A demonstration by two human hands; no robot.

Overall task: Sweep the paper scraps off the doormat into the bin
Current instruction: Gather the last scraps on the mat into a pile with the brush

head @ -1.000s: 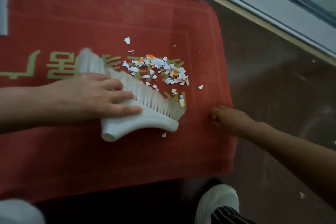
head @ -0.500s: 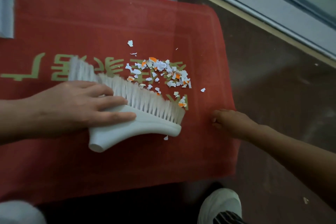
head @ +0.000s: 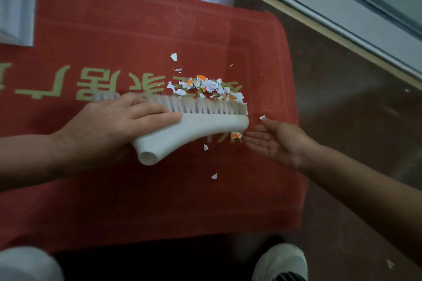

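White brush [head: 194,118] is gripped by left hand [head: 109,128]; right hand [head: 278,141] open, empty. Paper scraps [head: 205,88] could be flicked off doormat [head: 137,29] w/ a hard push; bin not seen.

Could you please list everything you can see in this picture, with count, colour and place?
doormat: one, red with pale green lettering, on the floor, filling the middle and left.
paper scraps: many, white and orange, mostly piled on the doormat just beyond the bristles; a few loose ones nearer the person.
brush: one, white, lying across the doormat's middle.
sheet: one, pale grey-blue, top left on the doormat's edge.
floor: dark brown, glossy, on the right.
door frame: pale, top right.
shoe: one, white, bottom edge.
left hand: grips the brush.
right hand: open, palm up, beside the brush's tip.
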